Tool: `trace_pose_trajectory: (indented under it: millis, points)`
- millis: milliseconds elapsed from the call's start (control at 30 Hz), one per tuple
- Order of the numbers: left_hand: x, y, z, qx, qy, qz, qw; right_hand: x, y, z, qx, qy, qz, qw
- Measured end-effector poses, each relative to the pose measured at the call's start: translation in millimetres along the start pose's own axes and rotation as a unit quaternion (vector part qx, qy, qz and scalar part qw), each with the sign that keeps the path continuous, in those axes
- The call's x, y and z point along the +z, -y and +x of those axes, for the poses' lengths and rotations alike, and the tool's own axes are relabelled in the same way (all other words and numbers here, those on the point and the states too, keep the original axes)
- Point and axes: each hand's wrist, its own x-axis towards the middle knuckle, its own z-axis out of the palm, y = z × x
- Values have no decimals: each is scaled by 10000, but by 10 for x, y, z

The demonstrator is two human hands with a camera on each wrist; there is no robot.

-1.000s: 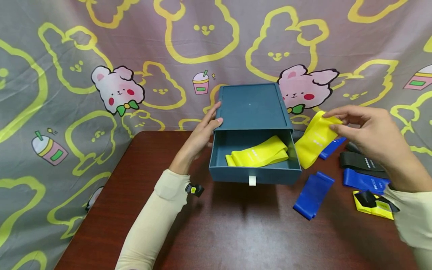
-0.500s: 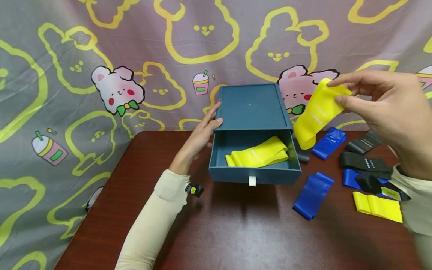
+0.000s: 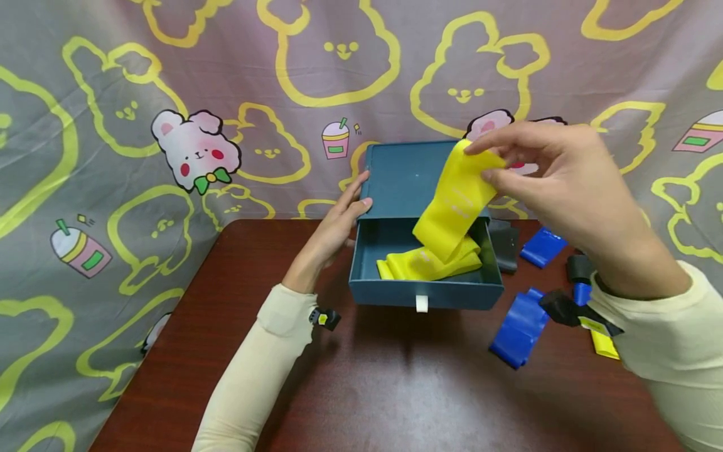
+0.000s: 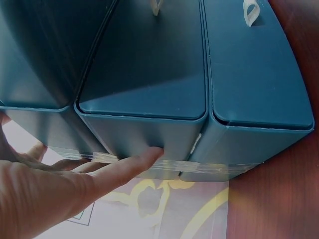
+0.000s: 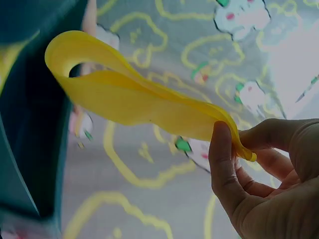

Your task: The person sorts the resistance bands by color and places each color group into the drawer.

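My right hand [image 3: 565, 182] pinches one end of a yellow elastic loop band [image 3: 454, 198] between thumb and fingers. The band dangles over the pulled-out top drawer [image 3: 390, 294] of a blue drawer cabinet [image 3: 398, 179], its lower end overlapping another yellow band [image 3: 409, 266] lying inside. The right wrist view shows the held yellow loop [image 5: 134, 102] stretching from the fingertips toward the drawer. Against the cabinet's left side rests my left hand [image 3: 333, 232], fingers extended. Up close in the left wrist view, its fingers [image 4: 132, 167] touch the side wall, near clear tape.
Right of the cabinet lie a black band [image 3: 503, 245] and two blue bands, one farther back [image 3: 543, 246] and one nearer [image 3: 519, 329]. Another black band [image 3: 578, 269] and a yellow band [image 3: 605, 345] are partly hidden by my right arm. A patterned curtain [image 3: 361, 75] hangs behind the table [image 3: 418, 389].
My right hand has lifted the yellow band from beside the cabinet, then carried it left over the drawer. The left hand stays on the cabinet's side.
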Motion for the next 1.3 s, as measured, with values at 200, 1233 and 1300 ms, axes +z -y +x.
trace_pose_trajectory:
  millis: [200,1233,1300]
  points:
    - [-6,-1,-2,-37,37,17,10000,313,135,0,-253,636,102,9976]
    - [0,-10,7,-25,-26,-2,10000,638,-408,-323,345,1426,-1039,9837]
    - [-3,-10,6,-23,-14,-1,10000,635,-398,-337,367,1486,-1140,9816]
